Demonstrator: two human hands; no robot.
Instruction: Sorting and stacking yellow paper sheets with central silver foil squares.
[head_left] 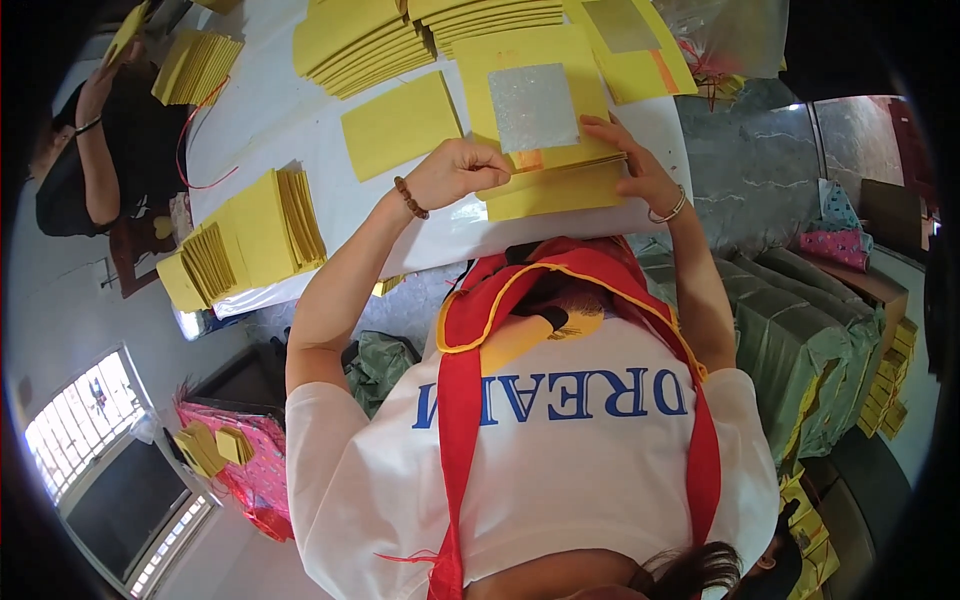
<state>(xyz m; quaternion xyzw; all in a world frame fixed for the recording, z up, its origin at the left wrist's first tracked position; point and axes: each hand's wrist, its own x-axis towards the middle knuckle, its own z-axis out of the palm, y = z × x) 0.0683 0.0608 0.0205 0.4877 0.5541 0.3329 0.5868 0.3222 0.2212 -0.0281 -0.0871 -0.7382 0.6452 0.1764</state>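
In front of me on the table lies a stack of yellow paper sheets (590, 90), the top one bearing a silver square (535, 105) and a small orange mark. Its near part (555, 195) reaches toward the table's front edge. My left hand (462, 175) is closed, with thumb and finger pinched at the near left edge of the paper. At the right edge my right hand (645, 175) rests with fingers apart, fingertips touching the sheets. A plain yellow folded piece (400, 125) lies left of the stack. To the right is another yellow sheet with a silver square (620, 25).
Thick yellow paper piles (355, 45) stand at the table's back, and fanned bundles (265, 225) at its left edge. A co-worker's hand (95, 90) holds yellow paper at far left. A red string (185, 150) hangs there. Wrapped green packs (790, 330) stand on my right.
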